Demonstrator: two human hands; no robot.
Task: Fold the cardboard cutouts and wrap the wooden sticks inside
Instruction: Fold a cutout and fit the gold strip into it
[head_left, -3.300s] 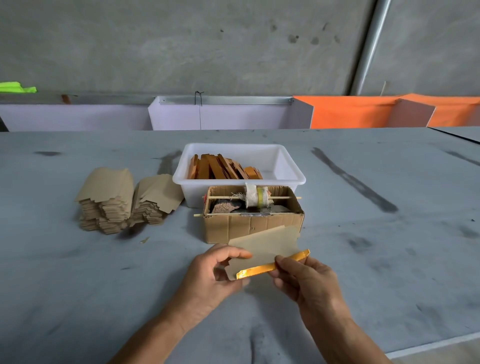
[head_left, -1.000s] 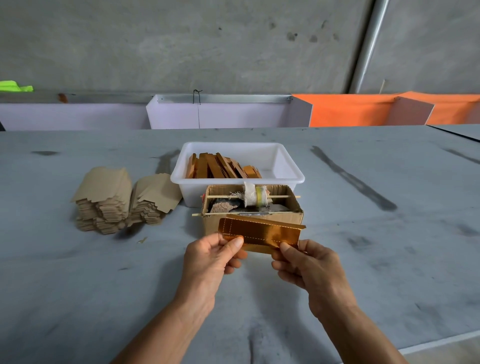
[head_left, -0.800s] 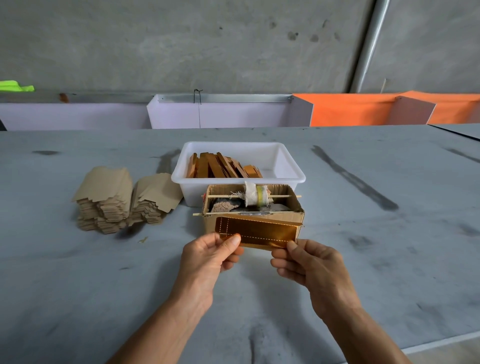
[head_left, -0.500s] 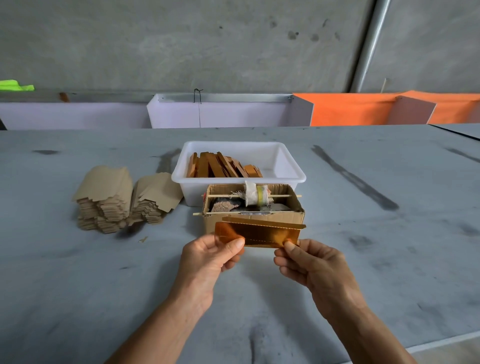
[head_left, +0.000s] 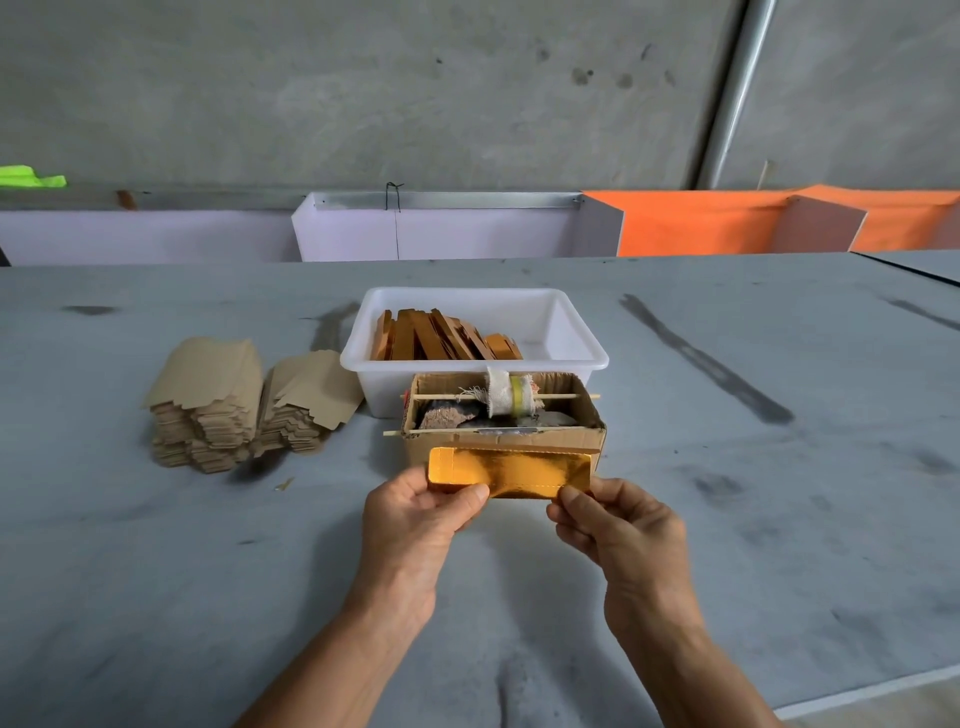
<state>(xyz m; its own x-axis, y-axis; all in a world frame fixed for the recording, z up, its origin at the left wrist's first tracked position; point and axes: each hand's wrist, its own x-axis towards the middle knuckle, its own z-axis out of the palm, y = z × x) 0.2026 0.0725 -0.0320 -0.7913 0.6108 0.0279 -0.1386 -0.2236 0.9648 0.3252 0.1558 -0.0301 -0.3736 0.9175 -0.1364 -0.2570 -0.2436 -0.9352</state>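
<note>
A gold-foil cardboard cutout (head_left: 511, 473) is held flat in front of me, gold side facing me, just before the small cardboard box (head_left: 582, 441). My left hand (head_left: 415, 512) pinches its left end between thumb and fingers. My right hand (head_left: 613, 525) pinches its lower right corner. Two stacks of plain brown cutouts (head_left: 228, 402) lie on the grey table at the left. The white plastic tub (head_left: 582, 343) behind the box holds several gold-wrapped pieces (head_left: 436, 340). No bare wooden stick shows in my hands.
Inside the cardboard box sit a roll of cloth tape (head_left: 509, 395) on a thin skewer and some scraps. White and orange panels (head_left: 701, 223) line the far table edge before a concrete wall. The table's near edge (head_left: 857, 691) runs at the lower right.
The cutout has been turned from its brown side to its gold side, a long flap has folded down, and it now sits lower and flatter between both hands.
</note>
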